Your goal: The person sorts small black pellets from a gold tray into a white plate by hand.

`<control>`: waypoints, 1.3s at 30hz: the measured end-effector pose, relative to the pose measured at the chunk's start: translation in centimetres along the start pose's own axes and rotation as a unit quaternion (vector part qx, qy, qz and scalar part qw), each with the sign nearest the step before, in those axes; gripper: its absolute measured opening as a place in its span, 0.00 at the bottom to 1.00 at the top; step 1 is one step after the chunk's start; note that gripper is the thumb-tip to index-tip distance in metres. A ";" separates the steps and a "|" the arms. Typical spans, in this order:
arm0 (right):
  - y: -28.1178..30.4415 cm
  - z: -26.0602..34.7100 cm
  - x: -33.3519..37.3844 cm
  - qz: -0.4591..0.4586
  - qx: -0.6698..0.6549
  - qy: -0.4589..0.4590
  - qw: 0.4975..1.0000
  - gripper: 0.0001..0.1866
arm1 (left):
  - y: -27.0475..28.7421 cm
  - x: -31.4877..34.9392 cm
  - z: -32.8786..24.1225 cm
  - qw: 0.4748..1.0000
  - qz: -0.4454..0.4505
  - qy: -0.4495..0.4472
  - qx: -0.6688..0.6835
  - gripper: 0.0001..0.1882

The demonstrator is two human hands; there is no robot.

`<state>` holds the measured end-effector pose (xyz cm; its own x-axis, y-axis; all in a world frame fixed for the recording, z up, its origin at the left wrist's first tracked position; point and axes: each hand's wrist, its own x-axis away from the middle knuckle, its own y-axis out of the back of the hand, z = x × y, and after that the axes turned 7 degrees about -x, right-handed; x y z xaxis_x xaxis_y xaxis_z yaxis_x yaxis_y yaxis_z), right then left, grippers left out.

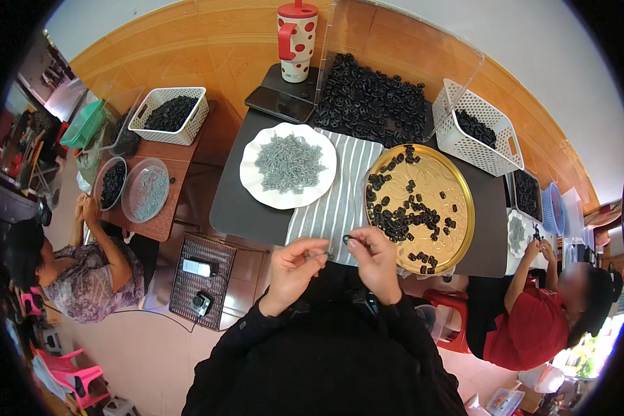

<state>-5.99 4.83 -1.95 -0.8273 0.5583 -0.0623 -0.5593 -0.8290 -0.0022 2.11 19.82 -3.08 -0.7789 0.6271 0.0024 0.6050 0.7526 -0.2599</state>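
Note:
Close to the table's near edge, my left hand (295, 274) pinches a tiny dark-grey piece between thumb and fingertips; it looks like a screw, but is too small to be sure. Just to its right, my right hand (376, 263) holds a small black plastic part (347, 239) between thumb and forefinger. The fingertips nearly meet above a grey striped cloth (319, 216). Beyond my left hand is a white scalloped plate (253, 184) heaped with grey screws (289, 163). Right of the cloth stands a round gold tray (457, 239) with scattered black plastic parts (399, 222).
A clear-walled bin holds a heap of black parts (371, 100) at the back. Around it stand a white basket (489, 156), a phone (279, 104) and a spotted tumbler (298, 41). People work at the left (83, 277) and right (527, 319). A rack (204, 281) holds small devices.

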 end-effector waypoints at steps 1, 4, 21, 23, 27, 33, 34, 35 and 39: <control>0.4 0.2 0.1 -0.002 -0.002 0.001 1.000 0.04 | -0.5 -0.1 -0.1 1.000 0.012 -0.005 0.012 0.14; 1.5 0.5 0.4 -0.001 -0.183 -0.077 0.980 0.06 | -1.8 -0.2 -0.1 0.999 0.039 -0.005 0.033 0.16; 3.1 0.3 1.8 0.043 -0.182 -0.012 0.982 0.06 | -4.4 0.3 0.1 0.998 0.058 -0.012 0.007 0.17; 3.1 0.3 1.9 0.042 -0.174 -0.007 0.984 0.06 | -4.6 0.5 0.0 0.999 0.052 -0.010 0.003 0.17; 3.1 0.2 1.9 0.041 -0.138 0.031 0.989 0.06 | -4.9 0.7 0.3 1.000 0.029 -0.007 0.002 0.17; 3.0 0.2 1.8 0.027 -0.100 0.073 0.992 0.06 | -5.3 0.7 0.4 1.000 0.022 -0.008 -0.006 0.16; 3.0 0.2 1.8 0.026 -0.093 0.077 0.992 0.06 | -5.3 0.7 0.4 1.000 0.023 -0.007 -0.007 0.16; 3.1 0.1 1.8 0.025 -0.093 0.077 0.992 0.06 | -5.2 0.7 0.4 1.000 0.027 -0.007 -0.011 0.16; 3.2 -0.2 2.0 0.029 -0.102 0.074 0.992 0.06 | -5.2 0.6 0.3 0.999 0.036 -0.002 -0.016 0.16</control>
<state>-9.42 3.23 -2.28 -0.8328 0.5101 -0.2150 -0.4753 -0.8580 -0.1946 -1.56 16.19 -2.03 -0.7341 0.6788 -0.0187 0.6640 0.7118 -0.2290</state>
